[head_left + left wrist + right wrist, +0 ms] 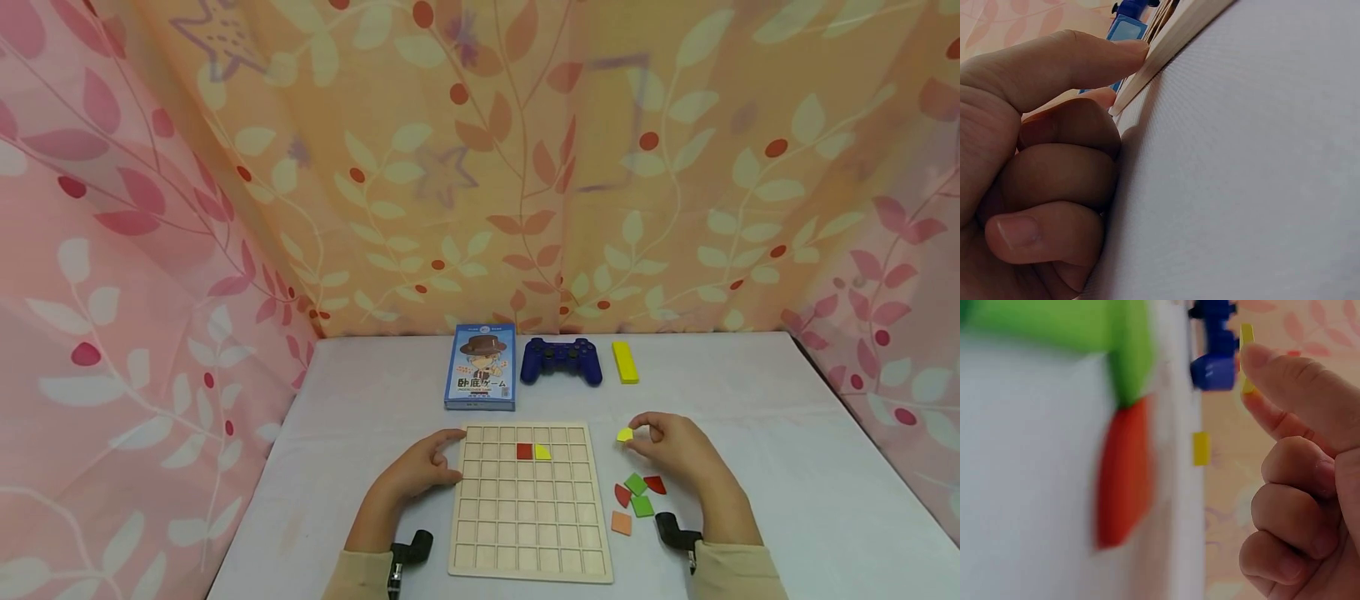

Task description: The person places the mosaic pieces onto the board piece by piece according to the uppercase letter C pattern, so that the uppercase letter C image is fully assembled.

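Yellow piece, pinched between thumb and forefinger of the right hand, the remaining fingers folded. The piece lies just outside the right edge of the board, near its far right corner, roughly level with the second row from the far edge, which carries a red square and a yellow quarter. The key relation is judged to be lateral: the board lies to the left of the piece, the right hand is the nearer one, and the left hand is across the board. In the head view the piece projects leftward from the fingertips, toward the board; the right wrist view gives it edge-on, its long axis upright in that picture. Its exact outline is too small to tell. The board's long axis runs from near edge to far edge. At the left edge, toward the far left corner, the left hand touches the rim with thumb and forefinger spread, the other fingers curled. Between the board's right edge and the right forearm lie green squares, red quarters and an orange square.
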The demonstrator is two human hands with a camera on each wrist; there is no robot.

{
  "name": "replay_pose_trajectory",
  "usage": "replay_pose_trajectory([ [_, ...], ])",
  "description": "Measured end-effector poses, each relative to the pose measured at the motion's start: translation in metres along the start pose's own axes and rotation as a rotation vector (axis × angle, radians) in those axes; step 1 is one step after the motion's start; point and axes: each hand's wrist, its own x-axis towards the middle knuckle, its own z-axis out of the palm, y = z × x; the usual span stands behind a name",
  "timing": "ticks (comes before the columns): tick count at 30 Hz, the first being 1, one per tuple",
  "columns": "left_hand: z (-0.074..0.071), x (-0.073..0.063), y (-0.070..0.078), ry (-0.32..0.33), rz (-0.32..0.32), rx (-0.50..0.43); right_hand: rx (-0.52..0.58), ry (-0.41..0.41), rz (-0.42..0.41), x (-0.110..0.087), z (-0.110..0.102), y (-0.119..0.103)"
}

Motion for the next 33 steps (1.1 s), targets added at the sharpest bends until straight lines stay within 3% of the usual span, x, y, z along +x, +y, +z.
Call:
replay_pose_trajectory([
  [16,0.0,-0.001,-0.006,-0.005,0.004,0.01,-0.056,0.082,-0.161,-0.025,-0.036,-0.051],
  [33,-0.001,0.001,-0.004,-0.003,0.014,0.028,-0.001,0.129,-0.271,-0.033,-0.021,-0.098],
])
